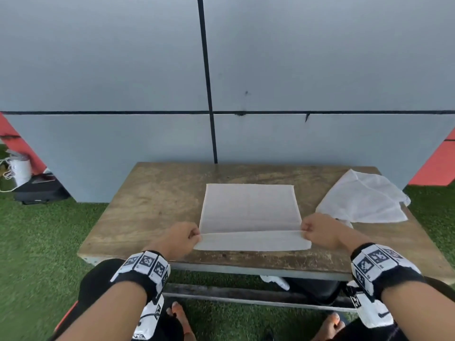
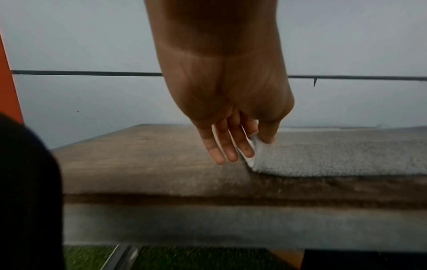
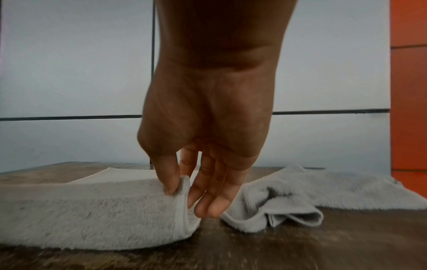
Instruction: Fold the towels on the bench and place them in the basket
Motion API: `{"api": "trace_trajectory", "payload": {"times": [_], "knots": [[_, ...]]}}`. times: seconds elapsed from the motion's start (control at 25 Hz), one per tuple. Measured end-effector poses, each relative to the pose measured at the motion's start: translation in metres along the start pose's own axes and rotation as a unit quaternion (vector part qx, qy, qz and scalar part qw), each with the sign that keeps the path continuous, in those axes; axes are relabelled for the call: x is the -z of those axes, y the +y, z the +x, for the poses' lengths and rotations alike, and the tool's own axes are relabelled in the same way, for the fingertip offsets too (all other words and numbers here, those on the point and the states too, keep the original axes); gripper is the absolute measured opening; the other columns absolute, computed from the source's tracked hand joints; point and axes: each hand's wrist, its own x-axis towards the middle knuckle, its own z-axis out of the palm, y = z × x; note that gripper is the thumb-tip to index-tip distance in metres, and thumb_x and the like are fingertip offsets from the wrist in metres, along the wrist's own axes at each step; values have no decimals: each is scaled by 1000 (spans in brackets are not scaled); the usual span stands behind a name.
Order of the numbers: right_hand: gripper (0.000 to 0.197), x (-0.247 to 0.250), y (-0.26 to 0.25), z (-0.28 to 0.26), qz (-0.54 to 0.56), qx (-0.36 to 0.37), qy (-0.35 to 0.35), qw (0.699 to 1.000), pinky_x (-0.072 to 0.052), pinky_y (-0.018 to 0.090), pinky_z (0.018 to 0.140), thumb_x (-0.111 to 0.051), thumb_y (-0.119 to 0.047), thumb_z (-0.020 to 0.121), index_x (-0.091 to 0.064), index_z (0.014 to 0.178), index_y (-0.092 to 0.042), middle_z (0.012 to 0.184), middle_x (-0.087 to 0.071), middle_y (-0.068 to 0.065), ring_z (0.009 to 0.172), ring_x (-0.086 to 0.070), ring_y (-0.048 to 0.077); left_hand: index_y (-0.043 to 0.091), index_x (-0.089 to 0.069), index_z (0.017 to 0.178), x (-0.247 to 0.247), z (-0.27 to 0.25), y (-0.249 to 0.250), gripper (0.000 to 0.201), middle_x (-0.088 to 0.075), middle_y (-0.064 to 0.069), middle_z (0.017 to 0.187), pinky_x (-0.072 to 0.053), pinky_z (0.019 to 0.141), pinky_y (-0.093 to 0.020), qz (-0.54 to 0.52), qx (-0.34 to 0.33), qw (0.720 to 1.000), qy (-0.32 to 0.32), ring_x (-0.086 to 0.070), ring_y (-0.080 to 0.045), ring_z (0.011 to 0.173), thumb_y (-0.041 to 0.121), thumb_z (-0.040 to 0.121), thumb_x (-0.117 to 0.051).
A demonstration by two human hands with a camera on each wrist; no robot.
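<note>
A white towel (image 1: 250, 207) lies flat in the middle of the wooden bench (image 1: 152, 200), its near edge lifted and turned over toward the far side. My left hand (image 1: 183, 238) pinches the near left corner of that towel (image 2: 253, 146) between thumb and fingers. My right hand (image 1: 317, 230) pinches the near right corner (image 3: 183, 184) the same way. A second white towel (image 1: 364, 198) lies crumpled at the bench's right end, also seen just right of my right hand (image 3: 289, 199). No basket shows in any view.
A grey panelled wall (image 1: 147, 82) stands right behind the bench. Green artificial turf (image 1: 37, 242) surrounds it. A black case with a white bag (image 1: 22, 173) sits on the ground at far left. My knees and feet are under the bench's near edge.
</note>
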Motion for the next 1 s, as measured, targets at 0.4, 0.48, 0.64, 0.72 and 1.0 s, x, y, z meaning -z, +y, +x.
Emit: {"api": "trace_trajectory", "payload": {"times": [0.4,0.48,0.64,0.72,1.0], "knots": [[7,-30,18,3,166,-50,94,980,-46,25,69,-72,-27,89,-73,89,-20,75,-68,-7,73,-62,11,21,-68,86,-4,1,-11,26,-66,4,74,-40,56,-21,-59,43,997,19,-54,-9,60,44,94,-61],[7,-34,19,3,177,-55,101,977,-43,24,65,-72,-25,90,-73,89,-18,70,-65,-8,67,-59,9,21,-68,86,-4,3,-9,26,-66,1,73,-40,54,-20,-81,44,995,34,-52,-10,57,43,95,-60],[13,-35,20,-2,204,-39,129,970,-43,26,61,-65,-23,95,-71,84,-18,69,-67,-2,65,-59,13,14,-66,91,0,9,-1,31,-68,-10,75,-37,49,-18,-117,50,988,86,-48,-10,53,41,100,-52],[14,-32,20,-3,210,-28,141,967,-43,26,61,-63,-24,96,-70,84,-20,71,-68,-1,67,-61,14,14,-64,92,1,12,2,32,-70,-11,81,-36,47,-17,-118,55,987,92,-48,-10,52,40,101,-49],[19,-30,18,-1,186,-29,135,973,-38,25,56,-56,-21,100,-66,84,-19,71,-63,2,62,-55,15,7,-58,87,-2,19,11,46,-58,-5,73,-39,57,-28,-169,81,977,103,-49,-17,60,47,102,-40]]}}
